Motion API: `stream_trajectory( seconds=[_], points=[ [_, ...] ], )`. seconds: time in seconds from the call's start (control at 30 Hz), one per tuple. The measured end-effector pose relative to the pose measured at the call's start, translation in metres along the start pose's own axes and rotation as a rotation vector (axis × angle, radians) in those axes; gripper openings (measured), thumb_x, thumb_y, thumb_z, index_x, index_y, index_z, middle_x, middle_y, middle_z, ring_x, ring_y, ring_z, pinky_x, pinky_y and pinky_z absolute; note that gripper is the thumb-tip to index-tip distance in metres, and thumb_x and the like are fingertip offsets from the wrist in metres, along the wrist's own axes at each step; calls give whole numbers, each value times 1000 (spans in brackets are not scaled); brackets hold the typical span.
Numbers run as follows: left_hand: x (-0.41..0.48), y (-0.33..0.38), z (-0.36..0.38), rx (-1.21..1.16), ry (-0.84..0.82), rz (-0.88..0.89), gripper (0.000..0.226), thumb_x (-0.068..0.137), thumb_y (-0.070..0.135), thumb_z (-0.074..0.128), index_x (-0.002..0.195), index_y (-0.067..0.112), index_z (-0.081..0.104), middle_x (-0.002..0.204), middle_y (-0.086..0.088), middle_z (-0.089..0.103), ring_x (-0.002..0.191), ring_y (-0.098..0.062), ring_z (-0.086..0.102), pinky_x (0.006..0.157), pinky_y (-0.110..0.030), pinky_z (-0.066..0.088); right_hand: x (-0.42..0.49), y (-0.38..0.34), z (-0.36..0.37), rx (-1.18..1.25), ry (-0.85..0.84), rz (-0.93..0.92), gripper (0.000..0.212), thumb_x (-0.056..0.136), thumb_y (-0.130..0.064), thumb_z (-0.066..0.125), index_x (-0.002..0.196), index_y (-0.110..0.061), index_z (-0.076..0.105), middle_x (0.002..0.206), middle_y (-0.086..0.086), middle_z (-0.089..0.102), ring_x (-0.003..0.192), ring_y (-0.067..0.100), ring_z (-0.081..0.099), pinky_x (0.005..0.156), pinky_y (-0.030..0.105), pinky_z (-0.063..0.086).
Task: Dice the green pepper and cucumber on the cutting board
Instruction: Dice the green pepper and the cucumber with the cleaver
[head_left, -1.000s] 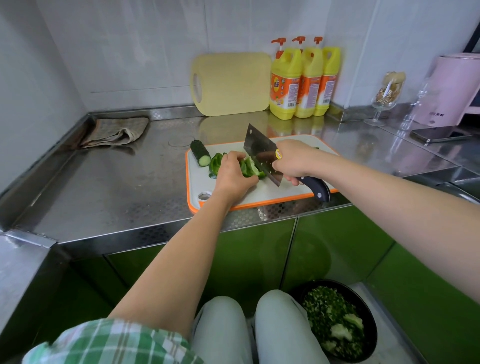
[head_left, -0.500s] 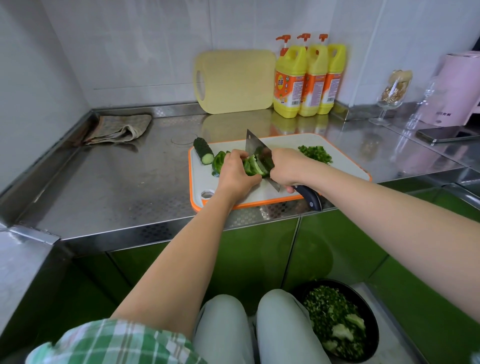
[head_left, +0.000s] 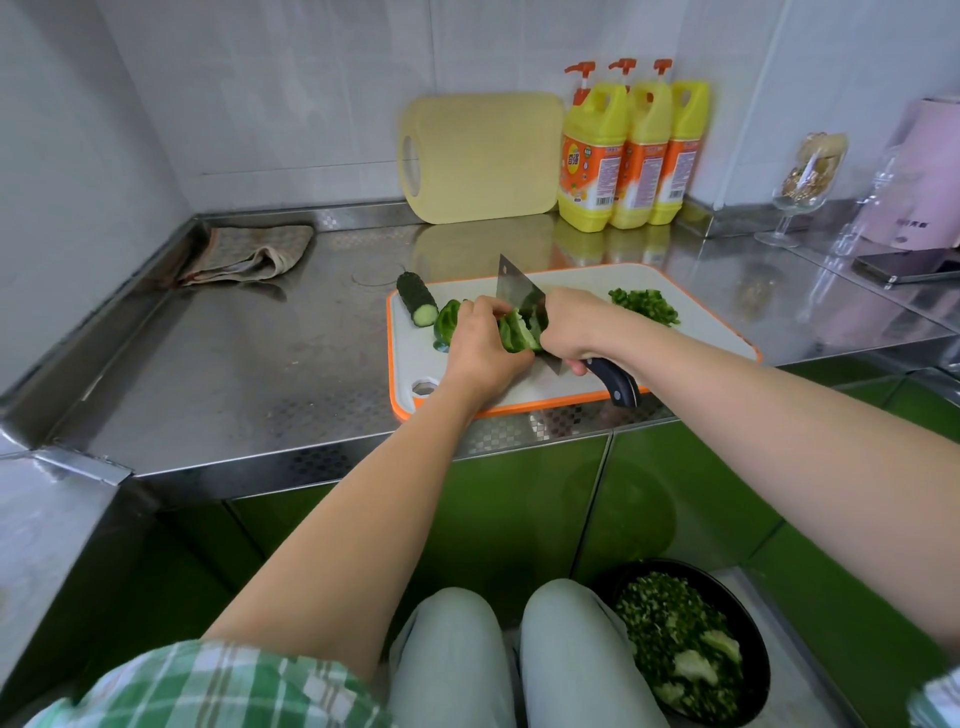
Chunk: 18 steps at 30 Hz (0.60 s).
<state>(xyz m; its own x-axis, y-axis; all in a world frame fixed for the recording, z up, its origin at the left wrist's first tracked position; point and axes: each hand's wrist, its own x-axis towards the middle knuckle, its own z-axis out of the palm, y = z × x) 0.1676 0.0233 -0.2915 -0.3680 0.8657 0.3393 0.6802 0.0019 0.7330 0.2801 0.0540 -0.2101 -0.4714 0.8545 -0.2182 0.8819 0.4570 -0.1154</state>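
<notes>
Two grips, left grip (head_left: 480, 347) holding green pepper (head_left: 514, 332), right grip (head_left: 574, 325) clasping cleaver (head_left: 511, 288), seemingly touching it

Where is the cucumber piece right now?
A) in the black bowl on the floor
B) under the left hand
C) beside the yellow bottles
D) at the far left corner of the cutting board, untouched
D: the cucumber lies at the far left corner of the cutting board, clear of the left hand, which holds the green pepper.

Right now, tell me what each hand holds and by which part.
The right hand grips the cleaver by its dark handle. The left hand holds the green pepper down by its top.
</notes>
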Motion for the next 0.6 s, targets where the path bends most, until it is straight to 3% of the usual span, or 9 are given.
stream_trajectory(
  seconds=[0.1,0.23,0.37,0.53,0.6],
  points=[
    [-3,0,-5,44,-12,29,63,71,17,80,124,10,47,116,-6,43,99,-17,45,87,-24,40,4,-1,4,79,47,13,19,81,9,51,93,6,65,45,9,55,51,20,53,48,25,38],
    [-8,1,-14,101,-72,55,58,76,23,71,127,11,46,115,-3,41,98,-18,45,89,-25,39,6,5,13,229,122,20,20,86,4,50,104,4,58,68,14,61,55,25,61,54,27,45],
    [-3,-2,-29,196,-82,74,42,85,9,55,127,9,52,116,-10,50,102,-27,53,92,-31,41,6,23,19,340,213,-24,22,98,-13,40,117,-4,46,75,15,63,49,24,62,56,30,49],
    [2,-4,-37,400,-180,197,48,83,5,57,130,13,55,133,-13,47,124,-31,39,106,-34,29,-1,22,17,326,163,-55,23,98,-14,41,118,-4,47,63,12,63,48,20,61,52,27,45],
    [3,-5,-35,462,-231,192,49,84,11,57,133,15,52,135,-13,49,123,-31,39,105,-34,29,-3,20,17,307,137,-65,23,97,-12,42,116,-2,51,57,12,62,48,20,60,53,25,45]
  ],
)
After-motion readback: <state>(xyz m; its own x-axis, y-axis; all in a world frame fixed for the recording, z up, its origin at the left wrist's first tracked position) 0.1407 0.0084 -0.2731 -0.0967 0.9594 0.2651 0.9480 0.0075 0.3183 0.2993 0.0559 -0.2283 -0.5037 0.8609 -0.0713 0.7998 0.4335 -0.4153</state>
